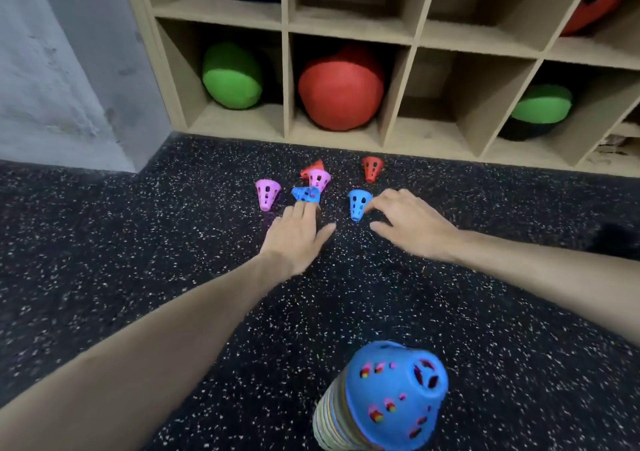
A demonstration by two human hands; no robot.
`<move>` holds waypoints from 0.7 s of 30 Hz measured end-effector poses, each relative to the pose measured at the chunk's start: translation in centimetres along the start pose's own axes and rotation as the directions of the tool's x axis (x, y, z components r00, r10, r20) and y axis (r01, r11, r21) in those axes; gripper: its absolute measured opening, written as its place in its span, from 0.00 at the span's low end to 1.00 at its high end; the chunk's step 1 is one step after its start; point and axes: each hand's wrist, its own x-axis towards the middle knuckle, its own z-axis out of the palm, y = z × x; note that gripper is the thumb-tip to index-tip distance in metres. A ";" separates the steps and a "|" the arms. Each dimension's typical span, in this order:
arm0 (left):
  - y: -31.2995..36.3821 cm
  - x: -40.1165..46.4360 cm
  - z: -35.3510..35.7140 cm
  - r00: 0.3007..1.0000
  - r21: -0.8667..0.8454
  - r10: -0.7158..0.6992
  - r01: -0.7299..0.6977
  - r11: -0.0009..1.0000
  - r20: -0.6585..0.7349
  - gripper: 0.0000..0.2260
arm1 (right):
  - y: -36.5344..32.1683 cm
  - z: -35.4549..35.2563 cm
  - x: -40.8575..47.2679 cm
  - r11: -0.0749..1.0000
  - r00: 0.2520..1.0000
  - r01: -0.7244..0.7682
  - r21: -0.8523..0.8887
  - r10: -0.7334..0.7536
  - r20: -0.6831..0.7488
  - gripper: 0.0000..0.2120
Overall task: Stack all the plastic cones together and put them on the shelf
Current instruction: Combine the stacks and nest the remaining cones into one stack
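Below, 3 balls (pixel 341 88) in shelf (pixel 287 79)

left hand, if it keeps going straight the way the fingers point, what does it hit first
The left hand points up-frame toward the shelf; its fingertips already appear to be at the blue cone, so that comes first. Just behind sit a pink cone and a red cone. Depth is uncertain.

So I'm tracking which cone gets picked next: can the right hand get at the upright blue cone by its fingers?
Probably yes. The right hand is open, its fingertips right at the blue cone, which stands alone on the floor. Nothing lies between them, and the red cone behind stands apart.
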 end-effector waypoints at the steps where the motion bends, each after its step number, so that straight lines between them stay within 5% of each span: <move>1: -0.5 0.5 1.2 1.000 -0.007 -0.013 0.013 1.000 0.016 0.27 | 0.3 1.0 0.7 1.000 1.000 0.007 -0.001 -0.007 0.026 0.17; 4: -1.8 2.1 3.8 0.998 -0.018 -0.034 0.035 0.999 0.045 0.27 | 1.5 3.1 2.7 1.000 0.995 0.005 -0.008 -0.004 0.102 0.18; 10: -4.7 3.7 8.7 0.977 -0.056 -0.211 0.213 0.975 0.040 0.30 | 3.5 5.0 7.6 0.995 0.998 -0.051 0.084 0.049 0.031 0.17; 21: -6.8 7.5 13.5 0.989 0.032 -0.134 0.132 0.991 0.060 0.33 | 6.5 11.7 13.2 0.987 0.980 -0.125 0.100 0.107 0.167 0.25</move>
